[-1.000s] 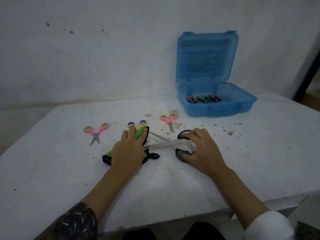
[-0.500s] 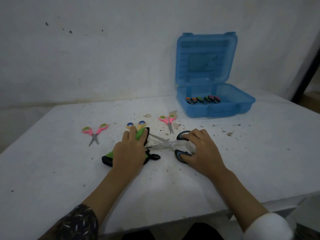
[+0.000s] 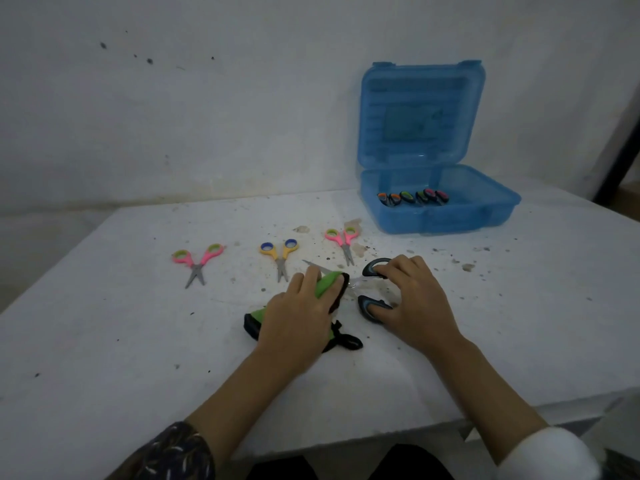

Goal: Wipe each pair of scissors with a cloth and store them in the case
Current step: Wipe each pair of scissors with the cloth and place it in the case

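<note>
Large scissors with black and blue handles (image 3: pixel 372 268) lie spread open on the white table (image 3: pixel 519 323). My right hand (image 3: pixel 414 299) grips both handle loops. My left hand (image 3: pixel 299 311) presses a green and black cloth (image 3: pixel 327 284) onto the blades close to the pivot; only one blade tip pokes out beyond my fingers. Three small scissors lie farther back: pink ones (image 3: pixel 197 261) at the left, yellow ones with blue loops (image 3: pixel 280 256) in the middle, pink ones (image 3: pixel 343 242) at the right. The blue case (image 3: pixel 443 216) stands open at the back right with several scissors (image 3: pixel 412 197) inside.
Dark crumbs and stains dot the table around the scissors. A white wall rises right behind the table. The table's front edge runs just under my forearms. A dark post stands at the far right.
My left hand slid the cloth right along the blades toward the pivot, uncovering the yellow scissors. My right hand kept its grip on the handles.
</note>
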